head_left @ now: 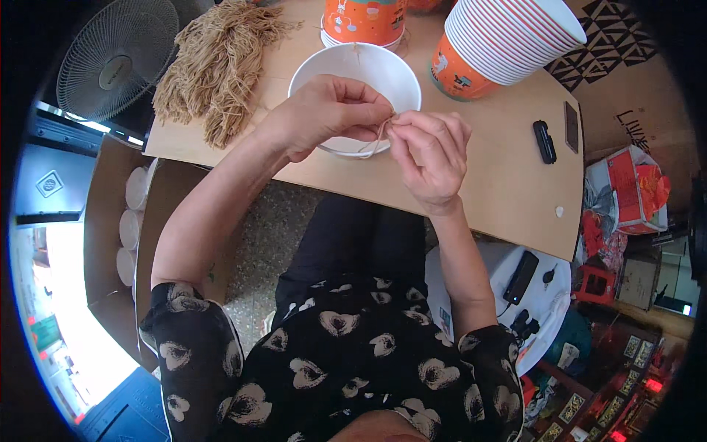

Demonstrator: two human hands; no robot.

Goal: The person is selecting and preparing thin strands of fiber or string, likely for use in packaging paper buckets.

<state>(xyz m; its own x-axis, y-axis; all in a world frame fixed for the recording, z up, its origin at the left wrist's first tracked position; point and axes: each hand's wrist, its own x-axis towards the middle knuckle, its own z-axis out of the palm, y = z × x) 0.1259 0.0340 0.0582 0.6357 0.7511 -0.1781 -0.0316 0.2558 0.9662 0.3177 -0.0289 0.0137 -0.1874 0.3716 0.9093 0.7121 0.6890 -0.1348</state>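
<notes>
My left hand [324,116] and my right hand [434,153] meet above a white paper bucket [401,79]. Both are closed in a fingertip pinch on a thin brown string [381,134], which hangs in a small loop between them. How the string runs inside the fingers is hidden. The bucket stands near the table's front edge, its mouth facing up, and my left hand covers part of it. A large bundle of similar tan strings [213,66] lies to the left on the table.
Behind the bucket stands an orange printed bucket [364,20]. A tall tilted stack of paper buckets [508,44] is at the back right. A black folding-knife-like object [544,142] lies on the table [501,177]. A fan [114,70] and an open carton [110,272] are left.
</notes>
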